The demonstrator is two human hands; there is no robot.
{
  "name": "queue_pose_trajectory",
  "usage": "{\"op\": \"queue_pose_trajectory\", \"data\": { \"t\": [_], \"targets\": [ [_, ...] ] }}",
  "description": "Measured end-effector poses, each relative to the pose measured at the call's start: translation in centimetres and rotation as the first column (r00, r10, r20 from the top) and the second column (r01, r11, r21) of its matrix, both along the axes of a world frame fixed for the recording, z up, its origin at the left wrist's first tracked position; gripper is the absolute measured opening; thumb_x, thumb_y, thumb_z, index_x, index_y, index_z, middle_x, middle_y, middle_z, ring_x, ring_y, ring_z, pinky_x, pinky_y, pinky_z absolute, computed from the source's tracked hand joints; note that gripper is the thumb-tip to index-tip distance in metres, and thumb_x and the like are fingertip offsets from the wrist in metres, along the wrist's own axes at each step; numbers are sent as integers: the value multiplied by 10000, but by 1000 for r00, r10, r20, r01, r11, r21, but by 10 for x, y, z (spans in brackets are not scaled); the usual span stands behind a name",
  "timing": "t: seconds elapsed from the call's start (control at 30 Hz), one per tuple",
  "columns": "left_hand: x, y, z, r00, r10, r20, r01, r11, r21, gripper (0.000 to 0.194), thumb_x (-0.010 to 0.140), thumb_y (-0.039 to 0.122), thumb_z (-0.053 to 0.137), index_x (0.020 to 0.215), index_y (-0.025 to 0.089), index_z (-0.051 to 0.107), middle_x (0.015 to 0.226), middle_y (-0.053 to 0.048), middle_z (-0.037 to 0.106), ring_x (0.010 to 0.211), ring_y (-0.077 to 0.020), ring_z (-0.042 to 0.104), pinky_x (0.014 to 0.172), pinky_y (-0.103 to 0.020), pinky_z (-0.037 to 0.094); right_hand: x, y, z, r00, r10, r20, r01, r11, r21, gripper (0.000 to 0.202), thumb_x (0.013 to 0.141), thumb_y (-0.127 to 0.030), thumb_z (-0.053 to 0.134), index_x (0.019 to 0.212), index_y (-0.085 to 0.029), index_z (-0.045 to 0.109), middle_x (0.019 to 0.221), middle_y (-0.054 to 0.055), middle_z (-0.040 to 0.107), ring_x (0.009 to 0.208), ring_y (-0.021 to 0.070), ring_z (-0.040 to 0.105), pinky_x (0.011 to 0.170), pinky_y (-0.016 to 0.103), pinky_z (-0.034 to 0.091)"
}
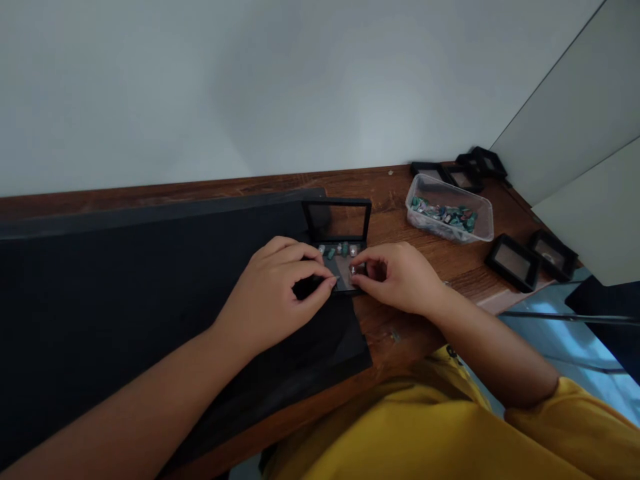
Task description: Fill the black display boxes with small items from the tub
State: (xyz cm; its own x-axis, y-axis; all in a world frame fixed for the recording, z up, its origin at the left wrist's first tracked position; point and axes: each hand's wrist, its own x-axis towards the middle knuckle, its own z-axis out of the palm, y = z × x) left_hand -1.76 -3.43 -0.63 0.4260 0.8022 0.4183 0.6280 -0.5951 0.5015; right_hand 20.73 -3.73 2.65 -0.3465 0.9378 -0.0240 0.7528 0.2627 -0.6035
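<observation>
A small black case (337,200) stands with its windowed lid raised, at the right end of a black mat. Along the back of its inside lie several small green and clear pieces (345,249). My left hand (280,287) reaches over the case's left part, thumb and forefinger pinched on a small thin piece too small to name. At the case's right side, my right hand (400,277) pinches a small clear piece (353,270) between thumb and forefinger.
A clear plastic tub (485,217) of green and purplish pieces sits to the right on the wooden table (450,267). Black framed cases (513,262) lie behind it and to its right. The black mat (125,287) covers the left. A wall rises behind.
</observation>
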Motion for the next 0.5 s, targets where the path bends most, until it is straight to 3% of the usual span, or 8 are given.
{"op": "queue_pose_trajectory", "data": {
  "t": [0.5],
  "targets": [
    [-1, 1, -6, 1000, 19, -21, -18, 999, 26, 234, 921, 389, 622, 811, 300, 808, 1010, -64, 769, 1016, -315, 627, 925, -522, 544, 1, 0, 0, 999, 36, 14, -36, 999, -20, 174, 864, -239, 795, 1030, -209, 835, 682, -24, 709, 611, 107, 565, 605, 269, 308]
  ]
}}
